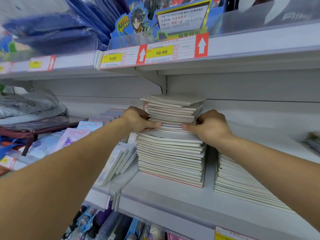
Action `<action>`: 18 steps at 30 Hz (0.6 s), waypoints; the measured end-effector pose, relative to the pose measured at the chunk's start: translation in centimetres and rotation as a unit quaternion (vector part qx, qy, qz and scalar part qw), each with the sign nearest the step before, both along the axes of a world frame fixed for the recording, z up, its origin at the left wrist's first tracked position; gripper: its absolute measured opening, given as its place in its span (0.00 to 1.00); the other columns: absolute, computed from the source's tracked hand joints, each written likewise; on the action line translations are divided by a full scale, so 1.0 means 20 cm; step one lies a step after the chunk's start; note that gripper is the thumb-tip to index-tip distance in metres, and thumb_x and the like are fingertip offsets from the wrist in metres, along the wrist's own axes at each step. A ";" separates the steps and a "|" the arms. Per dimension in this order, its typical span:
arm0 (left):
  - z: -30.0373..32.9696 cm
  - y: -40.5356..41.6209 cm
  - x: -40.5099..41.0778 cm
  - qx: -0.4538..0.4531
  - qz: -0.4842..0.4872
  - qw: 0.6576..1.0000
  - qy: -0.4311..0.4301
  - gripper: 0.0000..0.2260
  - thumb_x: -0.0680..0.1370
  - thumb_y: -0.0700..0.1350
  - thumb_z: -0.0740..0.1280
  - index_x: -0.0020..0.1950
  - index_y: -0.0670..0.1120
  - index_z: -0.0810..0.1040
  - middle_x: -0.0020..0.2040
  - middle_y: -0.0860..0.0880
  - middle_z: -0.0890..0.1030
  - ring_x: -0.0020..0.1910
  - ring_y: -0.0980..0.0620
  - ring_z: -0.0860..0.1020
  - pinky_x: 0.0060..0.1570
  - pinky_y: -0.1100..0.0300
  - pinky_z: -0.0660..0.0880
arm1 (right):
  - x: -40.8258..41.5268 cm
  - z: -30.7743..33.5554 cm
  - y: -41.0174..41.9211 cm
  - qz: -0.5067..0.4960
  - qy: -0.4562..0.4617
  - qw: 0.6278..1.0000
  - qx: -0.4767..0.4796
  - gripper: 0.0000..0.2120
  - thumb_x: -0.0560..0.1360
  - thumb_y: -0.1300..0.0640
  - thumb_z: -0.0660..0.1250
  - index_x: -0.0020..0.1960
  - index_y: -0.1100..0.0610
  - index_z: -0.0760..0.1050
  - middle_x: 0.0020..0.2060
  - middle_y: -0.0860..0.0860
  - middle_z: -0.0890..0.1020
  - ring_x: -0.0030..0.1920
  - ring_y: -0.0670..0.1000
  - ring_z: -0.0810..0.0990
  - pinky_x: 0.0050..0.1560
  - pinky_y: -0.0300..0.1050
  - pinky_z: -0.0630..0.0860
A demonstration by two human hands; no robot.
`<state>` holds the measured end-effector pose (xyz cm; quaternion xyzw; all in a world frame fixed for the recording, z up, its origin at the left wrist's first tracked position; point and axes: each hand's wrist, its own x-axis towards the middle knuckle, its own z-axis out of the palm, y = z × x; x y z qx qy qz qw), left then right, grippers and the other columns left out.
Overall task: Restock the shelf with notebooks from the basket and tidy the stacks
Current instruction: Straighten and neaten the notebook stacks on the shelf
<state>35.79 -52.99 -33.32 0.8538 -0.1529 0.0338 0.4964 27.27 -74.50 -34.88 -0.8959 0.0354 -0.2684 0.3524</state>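
A tall stack of pale notebooks [170, 153] stands on the grey shelf [173, 200]. Its upper batch [173, 108] sits crooked, with edges sticking out over the lower part. My left hand [138, 119] grips the left side of that upper batch, thumb on the front edges. My right hand [209, 126] grips its right side the same way. A second, lower stack of notebooks [242, 179] lies to the right, partly hidden behind my right forearm. The basket is not in view.
Pastel patterned notebooks [119, 160] lean left of the stack. The shelf above [242, 49] carries price tags [161, 52] and blue goods, hanging low over the stack. Grey bags [31, 104] lie far left. Umbrellas [103, 226] sit below the shelf.
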 end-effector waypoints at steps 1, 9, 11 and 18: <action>0.00 0.00 -0.01 0.026 -0.003 1.000 -0.008 0.18 0.64 0.49 0.81 0.49 0.48 0.80 0.48 0.53 0.83 0.50 0.53 0.82 0.59 0.60 0.76 | -0.01 0.01 -0.01 0.008 0.023 1.000 -0.005 0.17 0.68 0.43 0.78 0.32 0.51 0.75 0.30 0.45 0.77 0.36 0.47 0.76 0.34 0.38 0.70; -0.05 -0.05 0.00 0.129 0.092 0.973 -0.167 0.19 0.65 0.55 0.80 0.47 0.44 0.84 0.46 0.47 0.85 0.47 0.48 0.82 0.52 0.55 0.78 | 0.01 0.04 0.00 -0.004 0.035 0.999 -0.008 0.19 0.65 0.46 0.80 0.32 0.51 0.71 0.32 0.46 0.77 0.35 0.46 0.76 0.32 0.36 0.67; -0.08 -0.08 0.01 0.159 0.127 0.959 -0.199 0.18 0.66 0.57 0.78 0.39 0.44 0.81 0.40 0.46 0.84 0.43 0.45 0.81 0.45 0.54 0.78 | 0.03 0.02 0.00 -0.019 0.021 0.999 -0.025 0.17 0.65 0.45 0.80 0.34 0.51 0.74 0.36 0.48 0.80 0.40 0.49 0.79 0.39 0.38 0.70; -0.05 -0.07 0.02 0.150 0.098 0.976 -0.127 0.22 0.64 0.56 0.81 0.52 0.45 0.84 0.50 0.49 0.85 0.50 0.48 0.81 0.56 0.54 0.78 | 0.00 0.05 0.02 -0.023 0.045 0.997 -0.062 0.20 0.66 0.45 0.80 0.51 0.55 0.81 0.47 0.49 0.83 0.48 0.50 0.80 0.51 0.41 0.76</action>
